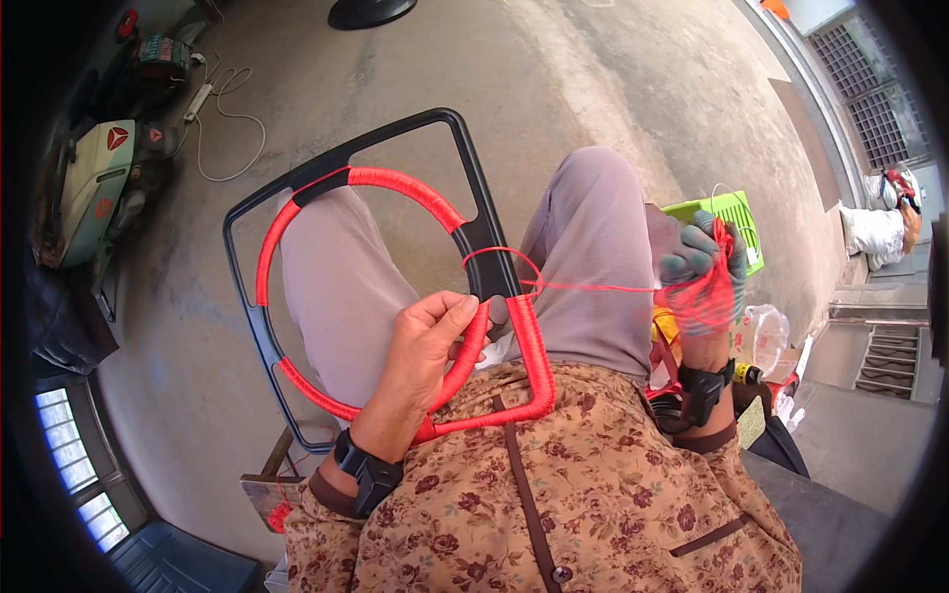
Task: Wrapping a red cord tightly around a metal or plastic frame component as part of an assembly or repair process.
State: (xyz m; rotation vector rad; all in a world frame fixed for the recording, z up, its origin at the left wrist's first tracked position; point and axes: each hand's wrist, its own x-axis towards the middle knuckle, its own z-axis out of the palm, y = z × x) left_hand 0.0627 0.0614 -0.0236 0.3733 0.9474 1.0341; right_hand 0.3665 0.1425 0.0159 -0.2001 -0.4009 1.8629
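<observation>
A black square frame (478, 178) with a round ring inside rests across my lap. Red cord (534, 346) is wound tightly round much of the ring and the near right corner; other stretches are bare black. My bare left hand (427, 346) pinches the wrapped ring near its right side. From a loose loop around the frame's right bar, a red strand runs taut to my right hand (697, 277), which wears a grey-green glove. That hand is closed round a bundle of red cord (717, 296), partly blurred by motion.
Beside my right knee stands a green plastic basket (736, 222), with plastic bags (766, 331) nearer me. A pale green machine (99, 188) and a white power strip (199, 102) with its cable lie at the left. A black round base (371, 10) stands at the far edge.
</observation>
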